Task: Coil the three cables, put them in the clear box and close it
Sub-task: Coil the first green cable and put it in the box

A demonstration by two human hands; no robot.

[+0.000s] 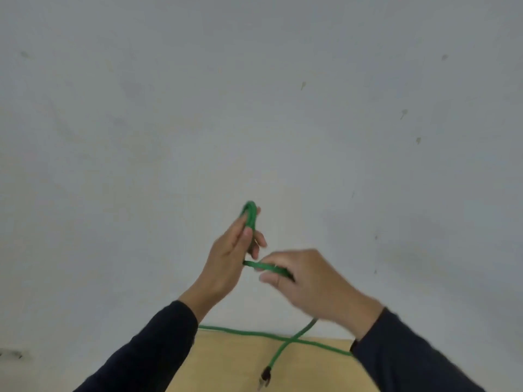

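Scene: a person's two hands raised in front of a pale grey wall, dark sleeves on both arms; a light wooden surface (226, 363) shows at the bottom edge.
Left hand (226, 261): held upright with the grip closed around a small bundle of loops of green cable (250, 215); the loops stand on edge between thumb and fingers.
Right hand (305, 281): grip pinching a straight stretch of the same cable just beside the left hand (slightly blurred, so finger detail is unclear).
Cable tail: hangs below the right hand and crosses itself on the surface; it ends in a dark plug (266, 373) near the bottom edge.
Box and other cables: not in view.
Doing this step well: probably best to make each new loop match the others; let the cable slide through the right pinch so it does not twist; hold the bundle firmly.
Materials: the cable looks thin, round and flexible, bright green; the surface is smooth; the wall is matte with faint marks.
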